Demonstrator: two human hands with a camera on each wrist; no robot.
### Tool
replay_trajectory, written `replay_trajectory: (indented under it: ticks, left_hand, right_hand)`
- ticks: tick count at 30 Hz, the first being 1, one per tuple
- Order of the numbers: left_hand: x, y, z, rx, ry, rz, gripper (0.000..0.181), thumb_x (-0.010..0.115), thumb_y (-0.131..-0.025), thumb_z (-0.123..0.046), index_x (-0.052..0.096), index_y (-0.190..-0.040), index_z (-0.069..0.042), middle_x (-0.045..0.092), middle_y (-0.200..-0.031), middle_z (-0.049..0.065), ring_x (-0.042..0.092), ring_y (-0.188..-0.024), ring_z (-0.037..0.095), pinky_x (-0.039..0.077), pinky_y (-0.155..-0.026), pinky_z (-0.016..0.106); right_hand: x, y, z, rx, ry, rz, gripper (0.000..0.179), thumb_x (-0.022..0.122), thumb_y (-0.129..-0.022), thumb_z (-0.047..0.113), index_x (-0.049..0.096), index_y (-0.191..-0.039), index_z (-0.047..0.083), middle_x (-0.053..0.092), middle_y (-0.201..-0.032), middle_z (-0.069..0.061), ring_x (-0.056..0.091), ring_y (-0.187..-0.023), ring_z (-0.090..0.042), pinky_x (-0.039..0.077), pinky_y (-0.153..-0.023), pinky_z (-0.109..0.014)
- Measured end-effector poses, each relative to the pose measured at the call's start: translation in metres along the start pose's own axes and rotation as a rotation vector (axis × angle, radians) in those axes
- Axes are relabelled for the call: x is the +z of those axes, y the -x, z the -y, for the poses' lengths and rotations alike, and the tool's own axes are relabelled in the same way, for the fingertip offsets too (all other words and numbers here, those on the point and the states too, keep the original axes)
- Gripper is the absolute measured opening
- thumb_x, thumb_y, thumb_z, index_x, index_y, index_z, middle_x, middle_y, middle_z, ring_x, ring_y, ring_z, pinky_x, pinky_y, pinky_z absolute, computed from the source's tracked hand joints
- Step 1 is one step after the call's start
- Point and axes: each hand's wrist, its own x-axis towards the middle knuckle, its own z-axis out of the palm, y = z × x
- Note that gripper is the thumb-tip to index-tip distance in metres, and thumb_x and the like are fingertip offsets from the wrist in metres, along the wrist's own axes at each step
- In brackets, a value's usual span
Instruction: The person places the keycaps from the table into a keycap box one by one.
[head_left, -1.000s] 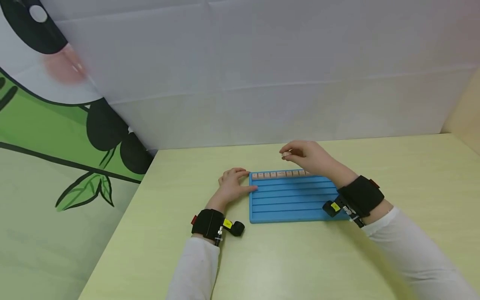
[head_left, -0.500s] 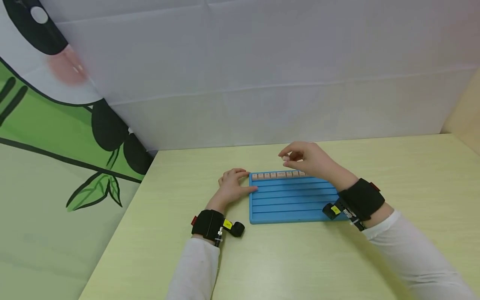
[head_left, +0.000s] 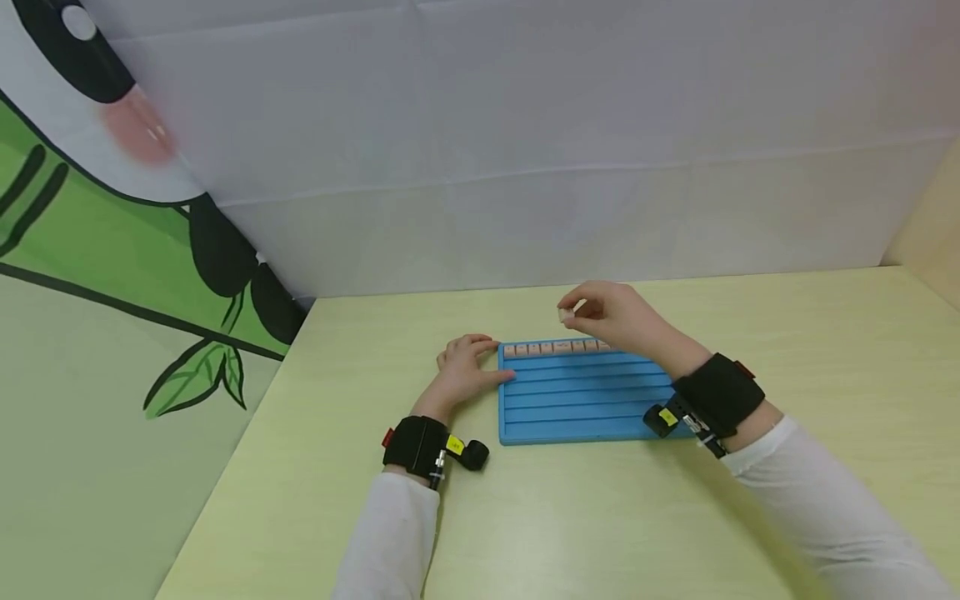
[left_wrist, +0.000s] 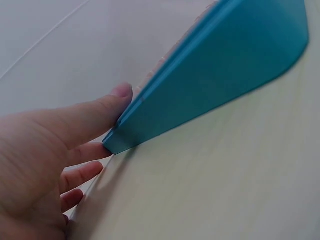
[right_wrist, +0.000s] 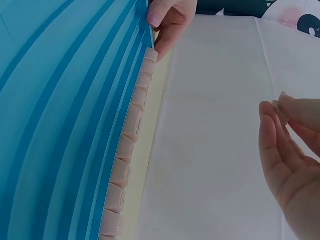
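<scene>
In the head view a blue ridged board (head_left: 585,400) stands on the table, with a row of small pale blocks (head_left: 551,348) along its top ledge. Dark marks show on some blocks, and one is wider than its neighbours. My left hand (head_left: 463,373) holds the board's left edge near the upper corner, thumb on the front and fingers behind it, as the left wrist view also shows. Above the board's far edge, my right hand (head_left: 611,315) pinches another small pale block (head_left: 566,315) between thumb and fingertips. The right forearm hides the board's upper right part.
The pale wooden table (head_left: 585,517) reaches back to a white cloth backdrop (head_left: 525,183). At the left hangs a printed green and white cartoon panel (head_left: 97,225). Both wrists wear black bands with small cameras, the right camera (head_left: 660,420) overlapping the board's lower right corner.
My right hand stays over the far edge while its fingers shift and turn the small block, which now sits more plainly at the fingertips. The left hand and the board have not moved.
</scene>
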Motion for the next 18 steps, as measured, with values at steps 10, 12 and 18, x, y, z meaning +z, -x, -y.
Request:
replay_trajectory:
  ticks: [10,12,18]
  left_hand:
    - [-0.006,0.001,0.005,0.034,-0.024,0.045,0.069,0.074,-0.08,-0.041,0.05,-0.138,-0.012,0.038,-0.146,0.011,0.02,-0.137,0.037,0.015,-0.106,0.054]
    - [-0.008,0.002,0.006,0.04,-0.025,0.048,0.07,0.074,-0.079,-0.04,0.05,-0.138,-0.013,0.038,-0.146,0.011,0.02,-0.138,0.037,0.015,-0.106,0.054]
    - [-0.009,0.002,0.008,0.057,-0.013,0.049,0.068,0.075,-0.079,-0.038,0.051,-0.137,-0.012,0.04,-0.145,0.011,0.021,-0.138,0.037,0.013,-0.107,0.056]
  right_hand:
    - [0.009,-0.013,0.006,0.04,0.018,-0.002,0.021,0.066,-0.089,0.013,0.067,-0.107,0.003,0.065,-0.102,-0.012,0.061,-0.089,-0.024,0.052,-0.077,-0.037]
    - [0.017,-0.018,0.009,0.033,0.025,0.019,0.02,0.066,-0.089,0.013,0.067,-0.105,0.002,0.065,-0.099,-0.012,0.061,-0.085,-0.023,0.051,-0.074,-0.035]
    - [0.047,-0.037,0.017,-0.021,0.114,0.139,0.017,0.066,-0.089,0.014,0.068,-0.101,0.002,0.066,-0.097,-0.01,0.061,-0.084,-0.022,0.051,-0.073,-0.031]
